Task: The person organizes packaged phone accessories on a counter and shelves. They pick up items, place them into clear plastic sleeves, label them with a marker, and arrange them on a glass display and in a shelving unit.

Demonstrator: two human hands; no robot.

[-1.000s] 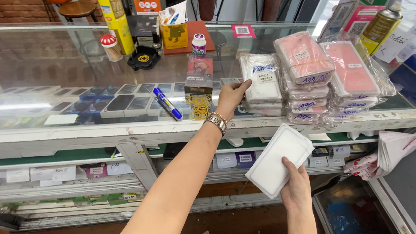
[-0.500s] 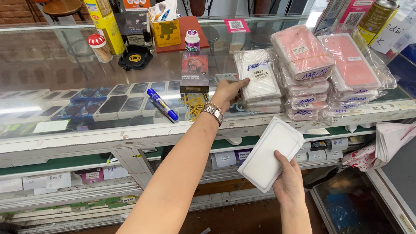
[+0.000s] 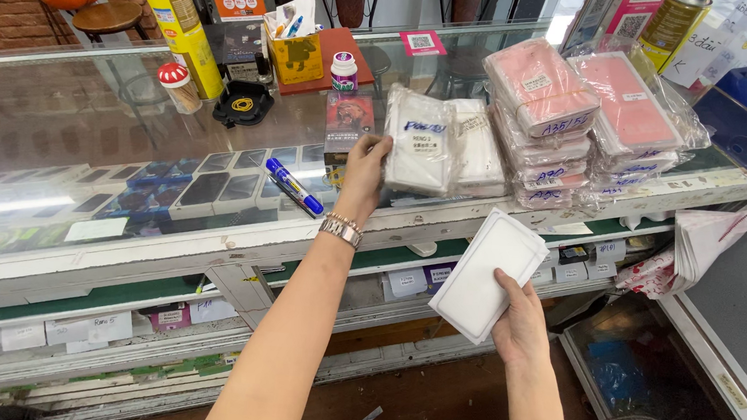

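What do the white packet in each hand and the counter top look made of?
Left hand packet: a white case in glossy clear plastic film, which shows glare. Right hand packet: matte white, probably a soft sleeve. Counter top: glass, reflective, with phones visible beneath.

Single head cam, angled down and fwd over glass counter, close, arm's-length range, no 2nd view

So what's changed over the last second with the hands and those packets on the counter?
The left hand has tipped the front white packet up off its stack and now grips its edge. The right hand still holds the white case below the glass counter; the pink stacks stayed put.
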